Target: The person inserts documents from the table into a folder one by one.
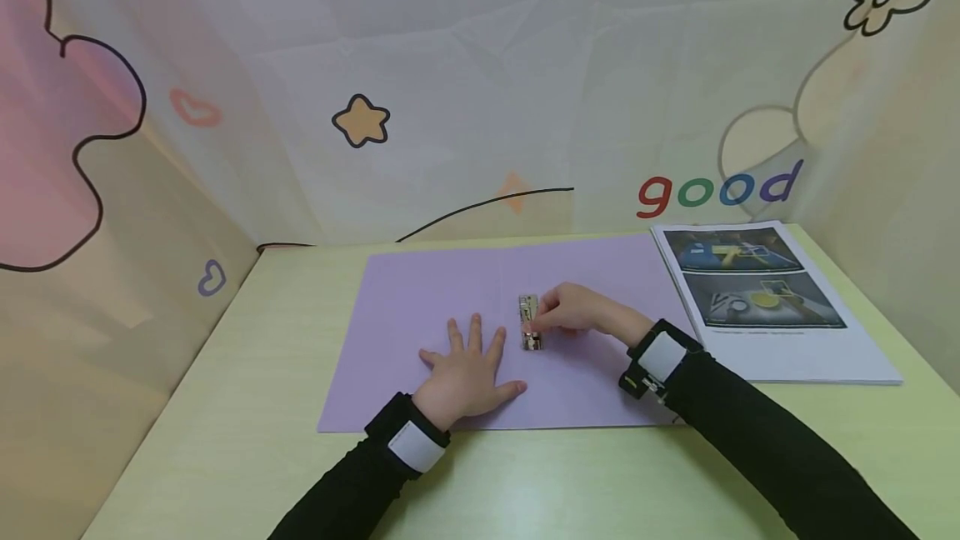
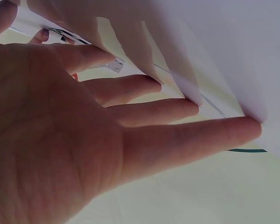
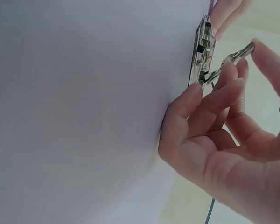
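An open purple file folder [image 1: 600,265] lies flat, a faint crease down its middle. Just right of that crease is a silvery metal lever clip [image 1: 529,307]. In the right wrist view the metal lever clip [image 3: 199,56] has its lever [image 3: 240,53] tilted up from the base. The fingers and thumb of my right hand [image 1: 581,308] pinch this lever, the thumb at its free end. My left hand [image 1: 462,377] rests on the folder left of the clip, fingers spread; in the left wrist view its fingertips [image 2: 252,126] touch the purple surface.
A stack of white paper [image 1: 806,357] with two printed pictures lies on the right of the pale yellow table [image 1: 225,407], close to the folder's right edge. A patterned cloth [image 1: 465,73] hangs behind and at both sides.
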### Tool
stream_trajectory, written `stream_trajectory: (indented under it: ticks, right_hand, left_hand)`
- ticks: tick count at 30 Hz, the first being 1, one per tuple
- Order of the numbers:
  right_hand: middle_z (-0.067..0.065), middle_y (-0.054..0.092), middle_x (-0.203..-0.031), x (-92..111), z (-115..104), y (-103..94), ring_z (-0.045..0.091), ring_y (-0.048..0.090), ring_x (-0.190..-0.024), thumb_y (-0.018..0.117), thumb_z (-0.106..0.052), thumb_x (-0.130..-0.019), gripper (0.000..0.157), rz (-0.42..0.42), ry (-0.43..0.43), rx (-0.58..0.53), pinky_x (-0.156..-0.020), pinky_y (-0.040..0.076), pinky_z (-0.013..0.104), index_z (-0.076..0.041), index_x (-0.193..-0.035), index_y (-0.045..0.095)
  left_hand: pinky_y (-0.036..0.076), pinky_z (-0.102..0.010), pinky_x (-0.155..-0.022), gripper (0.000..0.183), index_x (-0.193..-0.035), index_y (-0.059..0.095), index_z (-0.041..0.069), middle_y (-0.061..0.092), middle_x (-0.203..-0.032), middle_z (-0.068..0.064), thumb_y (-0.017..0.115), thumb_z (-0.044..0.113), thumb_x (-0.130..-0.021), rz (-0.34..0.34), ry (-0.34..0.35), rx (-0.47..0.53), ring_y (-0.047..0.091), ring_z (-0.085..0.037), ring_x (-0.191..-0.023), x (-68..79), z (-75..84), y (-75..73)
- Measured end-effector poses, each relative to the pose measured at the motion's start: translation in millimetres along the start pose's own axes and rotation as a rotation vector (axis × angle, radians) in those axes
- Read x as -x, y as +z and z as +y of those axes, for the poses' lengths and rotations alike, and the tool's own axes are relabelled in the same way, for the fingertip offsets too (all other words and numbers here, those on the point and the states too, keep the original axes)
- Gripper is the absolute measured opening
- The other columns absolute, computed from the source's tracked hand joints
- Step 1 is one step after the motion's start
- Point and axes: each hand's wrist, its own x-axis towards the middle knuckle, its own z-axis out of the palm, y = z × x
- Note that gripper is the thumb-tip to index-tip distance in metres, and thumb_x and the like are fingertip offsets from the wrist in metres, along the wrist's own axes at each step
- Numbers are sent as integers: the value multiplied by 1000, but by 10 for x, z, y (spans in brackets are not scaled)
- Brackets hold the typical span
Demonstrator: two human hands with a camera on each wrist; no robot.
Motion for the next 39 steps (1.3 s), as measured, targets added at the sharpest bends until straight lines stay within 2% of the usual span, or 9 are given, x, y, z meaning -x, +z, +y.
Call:
stream_trajectory:
  ticks: [6, 11, 16, 21, 24, 28, 33, 39]
  right_hand:
    - [1, 52, -71, -27, 27, 3, 14, 44, -56, 73, -33, -81, 28, 39, -63, -59, -52, 37, 26, -10, -90, 60]
    - [7, 61, -77, -33, 24, 22, 18, 49, -57, 73, -29, -83, 28, 56, -137, -105, -53, 42, 28, -12, -103, 65]
    - [6, 62, -78, -38, 19, 30, 18, 50, -56, 72, -30, -83, 25, 59, -159, -110, -53, 43, 29, -13, -101, 72]
    - [0, 67, -85, -35, 13, 10, 15, 50, -55, 71, -30, -84, 25, 70, -187, -125, -53, 43, 28, -11, -100, 74]
    - [2, 68, -85, -30, -1, -1, 15, 50, -54, 72, -31, -83, 26, 77, -187, -128, -52, 42, 27, -11, -100, 75]
    - [4, 69, -83, -37, 3, -2, 15, 50, -53, 72, -33, -83, 27, 91, -219, -87, -51, 42, 26, -11, -100, 75]
    - [-2, 71, -90, -44, -4, -3, 15, 49, -54, 74, -31, -81, 26, 107, -242, -47, -51, 40, 25, -13, -99, 76]
    - [-2, 72, -96, -66, -23, -18, 10, 52, -74, 75, -35, -79, 25, 188, -271, 65, -61, 38, 26, -15, -95, 77]
  left_hand:
    - [29, -78, -79, 85, -152, 26, 20, 15, -155, -22, 38, 73, -86, -4, -6, -3, 15, -54, -136, -4, 3, 3]
    - [30, -77, -79, 85, -152, 26, 21, 16, -155, -21, 39, 73, -86, -3, -13, -16, 16, -53, -136, -6, 4, 7]
    - [30, -77, -79, 85, -152, 26, 21, 16, -155, -21, 39, 73, -86, -8, -13, -10, 16, -54, -136, -1, 5, 6]
    - [30, -77, -80, 85, -152, 25, 21, 15, -155, -21, 39, 73, -86, -10, -15, -8, 15, -53, -136, -1, 3, -4]
    - [29, -78, -80, 85, -152, 24, 21, 15, -155, -21, 38, 73, -86, -11, -15, -9, 14, -53, -136, -6, 1, -8]
    - [30, -78, -80, 85, -152, 24, 21, 15, -155, -21, 38, 73, -86, -10, -15, -14, 15, -53, -136, -10, -2, -3]
    - [30, -78, -80, 86, -152, 24, 21, 14, -155, -20, 37, 74, -86, -12, -16, -12, 15, -54, -136, -9, -2, -1]
    - [30, -77, -79, 85, -152, 25, 21, 15, -155, -21, 37, 74, -86, -10, -10, -21, 15, -54, -136, -3, 2, -3]
